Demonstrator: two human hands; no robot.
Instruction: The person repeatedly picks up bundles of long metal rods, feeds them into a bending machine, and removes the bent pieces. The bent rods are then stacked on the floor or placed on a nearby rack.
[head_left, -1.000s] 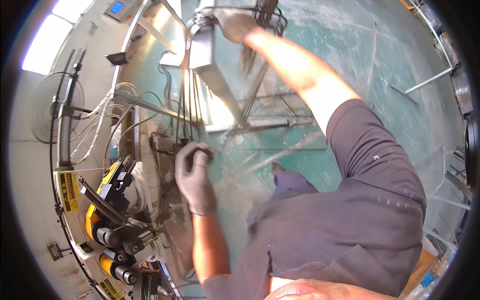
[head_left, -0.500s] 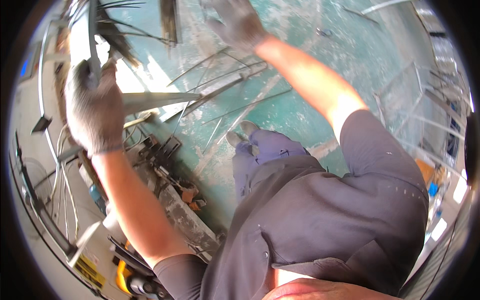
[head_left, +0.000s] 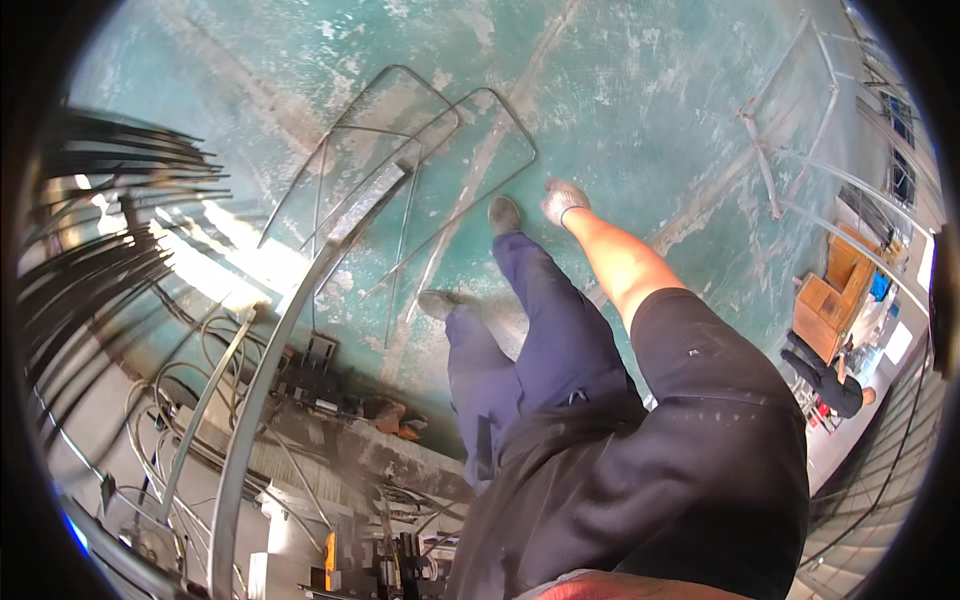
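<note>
Seemingly between grips

Head view: the right hand hangs over the green floor, looking empty; I can't tell whether its fingers are spread or curled. The left hand is out of sight. Bent rods lie left of the right hand. Lifting one would likely call for reaching left.
</note>
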